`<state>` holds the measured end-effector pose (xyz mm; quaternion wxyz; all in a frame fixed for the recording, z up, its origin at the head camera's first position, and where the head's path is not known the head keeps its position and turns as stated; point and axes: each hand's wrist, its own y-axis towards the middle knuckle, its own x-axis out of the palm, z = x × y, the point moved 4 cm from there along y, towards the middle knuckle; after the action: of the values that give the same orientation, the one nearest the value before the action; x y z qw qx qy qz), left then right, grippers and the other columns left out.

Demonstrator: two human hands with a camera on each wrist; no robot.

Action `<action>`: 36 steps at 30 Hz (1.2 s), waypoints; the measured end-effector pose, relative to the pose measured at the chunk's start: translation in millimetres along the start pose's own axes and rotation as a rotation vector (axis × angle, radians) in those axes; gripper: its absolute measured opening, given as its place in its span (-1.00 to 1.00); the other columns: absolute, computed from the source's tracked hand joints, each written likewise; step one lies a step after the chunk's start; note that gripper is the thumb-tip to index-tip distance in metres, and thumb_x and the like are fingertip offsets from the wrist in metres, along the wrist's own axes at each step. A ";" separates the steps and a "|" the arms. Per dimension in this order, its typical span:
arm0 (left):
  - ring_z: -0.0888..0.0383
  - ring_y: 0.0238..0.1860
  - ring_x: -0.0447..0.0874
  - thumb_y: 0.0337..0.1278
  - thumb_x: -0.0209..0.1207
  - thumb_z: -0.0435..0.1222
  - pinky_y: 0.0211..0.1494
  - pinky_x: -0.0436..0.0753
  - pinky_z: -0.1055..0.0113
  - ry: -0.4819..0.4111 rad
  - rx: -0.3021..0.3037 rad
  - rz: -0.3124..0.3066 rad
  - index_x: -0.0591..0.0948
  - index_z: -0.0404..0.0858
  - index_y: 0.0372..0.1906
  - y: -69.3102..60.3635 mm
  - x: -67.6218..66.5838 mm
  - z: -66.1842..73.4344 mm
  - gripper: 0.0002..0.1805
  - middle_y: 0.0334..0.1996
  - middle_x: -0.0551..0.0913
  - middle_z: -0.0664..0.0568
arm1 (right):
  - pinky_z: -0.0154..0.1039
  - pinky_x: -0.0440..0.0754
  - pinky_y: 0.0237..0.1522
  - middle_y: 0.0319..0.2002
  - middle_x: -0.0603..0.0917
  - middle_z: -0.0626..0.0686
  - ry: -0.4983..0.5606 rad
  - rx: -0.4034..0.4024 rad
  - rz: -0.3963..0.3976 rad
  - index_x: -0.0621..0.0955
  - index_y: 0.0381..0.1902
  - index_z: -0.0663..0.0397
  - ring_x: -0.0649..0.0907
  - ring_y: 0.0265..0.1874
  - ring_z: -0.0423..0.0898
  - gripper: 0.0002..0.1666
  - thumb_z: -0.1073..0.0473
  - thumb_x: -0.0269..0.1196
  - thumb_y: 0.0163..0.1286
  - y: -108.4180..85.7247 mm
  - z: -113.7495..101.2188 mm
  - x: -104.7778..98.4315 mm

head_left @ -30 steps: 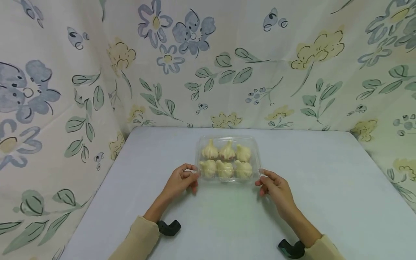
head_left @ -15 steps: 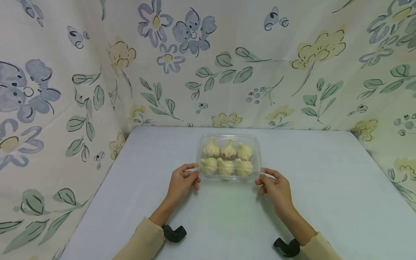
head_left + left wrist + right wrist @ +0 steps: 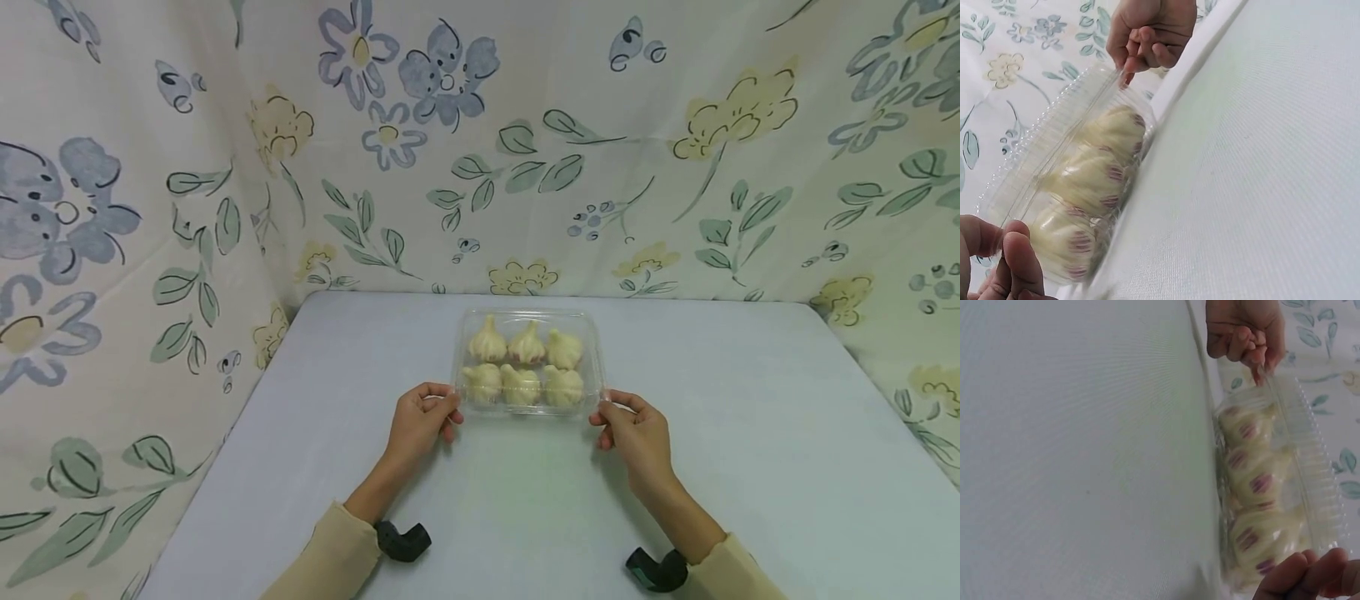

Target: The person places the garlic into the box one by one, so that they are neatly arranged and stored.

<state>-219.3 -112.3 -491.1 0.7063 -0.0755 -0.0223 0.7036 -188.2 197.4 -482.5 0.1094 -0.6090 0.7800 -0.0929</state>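
Observation:
A clear plastic clamshell box (image 3: 534, 410) with several garlic bulbs (image 3: 522, 386) in two rows sits toward the back of the white table. Its lid is down over the bulbs. At the box's near left corner, my left hand (image 3: 422, 419) pinches the rim between thumb and index finger. My right hand (image 3: 636, 433) pinches the rim at the near right corner in the same way. Both wrist views show the box side-on, with purple-streaked bulbs (image 3: 1085, 178) through the wall and fingers of the right hand (image 3: 1310, 575) at the rim.
The white table (image 3: 525, 517) ends at a floral curtain (image 3: 540, 208) close behind the box. More of that curtain hangs along the left and right sides. A black wrist mount (image 3: 403, 540) sits at the left sleeve, another black mount (image 3: 657, 570) at the right.
Over the last second the box has shifted very slightly back and to the right, with both hands still pinching its rim. In the last half second almost nothing has moved.

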 end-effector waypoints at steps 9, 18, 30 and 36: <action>0.26 -0.73 0.45 0.31 0.23 -0.39 -0.54 0.54 0.44 -0.073 -0.053 -0.010 0.58 -0.39 -0.08 3.8 -1.7 -3.5 -0.83 -0.65 0.66 0.12 | -0.40 0.61 -0.56 -0.60 0.70 -0.18 0.011 -0.014 0.001 0.48 0.22 0.35 0.46 -0.76 -0.29 -0.60 0.28 0.13 0.49 -1.0 -2.3 3.2; 0.23 -0.75 0.43 0.25 0.22 -0.43 -0.54 0.51 0.43 -0.062 -0.033 -0.015 0.56 -0.38 -0.14 3.3 -3.1 -2.0 -0.86 -0.68 0.67 0.12 | -0.37 0.63 -0.52 -0.58 0.71 -0.19 0.004 -0.028 -0.023 0.48 0.24 0.32 0.47 -0.75 -0.27 -0.59 0.24 0.14 0.52 0.8 -1.7 2.2; 0.16 -0.73 0.43 0.31 0.24 -0.30 -0.56 0.44 0.39 0.012 0.010 -0.010 0.58 -0.32 -0.18 1.9 -4.2 -4.6 -0.86 -0.66 0.68 0.04 | -0.34 0.66 -0.40 -0.43 0.74 -0.17 -0.075 -0.021 -0.047 0.53 0.28 0.19 0.57 -0.65 -0.25 -0.57 0.14 0.16 0.54 5.4 5.7 -4.0; 0.01 -0.69 0.55 0.37 0.23 -0.14 -0.52 0.51 0.35 0.176 0.118 0.038 0.64 -0.21 -0.04 4.3 -9.8 -3.5 -0.76 -0.43 0.78 -0.17 | -0.37 0.70 -0.26 -0.19 0.72 -0.15 -0.100 -0.061 -0.053 0.46 0.41 0.05 0.69 -0.37 -0.27 -0.41 -0.06 0.20 0.54 9.2 5.2 -16.2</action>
<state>-223.1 -122.3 -494.4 0.6951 -0.0960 0.0828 0.7077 -191.4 215.3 -489.1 0.1271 -0.6365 0.7596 -0.0413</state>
